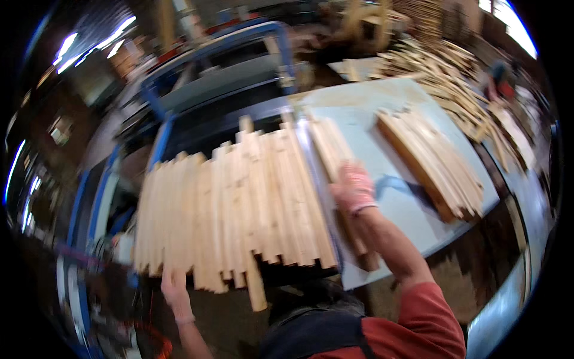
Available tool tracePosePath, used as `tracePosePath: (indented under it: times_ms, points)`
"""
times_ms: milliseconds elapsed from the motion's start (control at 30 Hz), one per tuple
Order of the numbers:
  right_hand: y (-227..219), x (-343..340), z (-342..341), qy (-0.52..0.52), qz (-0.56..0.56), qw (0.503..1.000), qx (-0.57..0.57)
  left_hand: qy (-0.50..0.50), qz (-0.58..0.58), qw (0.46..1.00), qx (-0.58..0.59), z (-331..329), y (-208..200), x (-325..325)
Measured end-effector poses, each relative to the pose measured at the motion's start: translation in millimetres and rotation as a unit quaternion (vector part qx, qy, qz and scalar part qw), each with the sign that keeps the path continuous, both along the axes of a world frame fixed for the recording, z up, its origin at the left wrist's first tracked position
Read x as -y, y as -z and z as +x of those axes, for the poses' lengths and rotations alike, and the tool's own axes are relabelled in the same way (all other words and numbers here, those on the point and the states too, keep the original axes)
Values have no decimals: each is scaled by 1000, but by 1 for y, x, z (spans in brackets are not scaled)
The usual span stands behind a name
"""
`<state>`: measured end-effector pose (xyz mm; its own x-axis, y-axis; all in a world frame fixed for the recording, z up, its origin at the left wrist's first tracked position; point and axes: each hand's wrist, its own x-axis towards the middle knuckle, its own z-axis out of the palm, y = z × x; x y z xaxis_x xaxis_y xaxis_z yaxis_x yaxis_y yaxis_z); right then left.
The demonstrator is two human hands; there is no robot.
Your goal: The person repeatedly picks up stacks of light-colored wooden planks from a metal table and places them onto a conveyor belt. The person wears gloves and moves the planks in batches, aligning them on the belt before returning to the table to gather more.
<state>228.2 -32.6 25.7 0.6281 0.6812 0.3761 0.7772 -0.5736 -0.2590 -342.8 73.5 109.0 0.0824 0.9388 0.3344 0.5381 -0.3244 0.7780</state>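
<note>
A wide row of pale wooden strips lies side by side on the dark bed of a blue-framed machine, with uneven ends toward me. At its near left edge, my left hand touches the strip ends; its fingers are blurred and partly hidden. My right hand, in a pink-and-white glove, is closed across a narrow stack of wooden strips on the light-blue tabletop. Farther right on that tabletop rests another bundle of strips, untouched.
The machine's blue frame rises beyond the row of strips. A large loose heap of wood pieces lies past the tabletop at far right, where another person is visible. An orange-red coiled hose is low on the left.
</note>
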Motion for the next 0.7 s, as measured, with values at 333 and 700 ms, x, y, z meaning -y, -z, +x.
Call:
tracePosePath:
  times_ms: [333, 700]
  points:
    - [-44, -8, -23, 59, -117, 980, -151, -335, -168, 871, -318, -158, -51, -142]
    - [-21, -4, -14, 5, -13, 993, -119, -286, -94, 804, -512, -245, -25, -252]
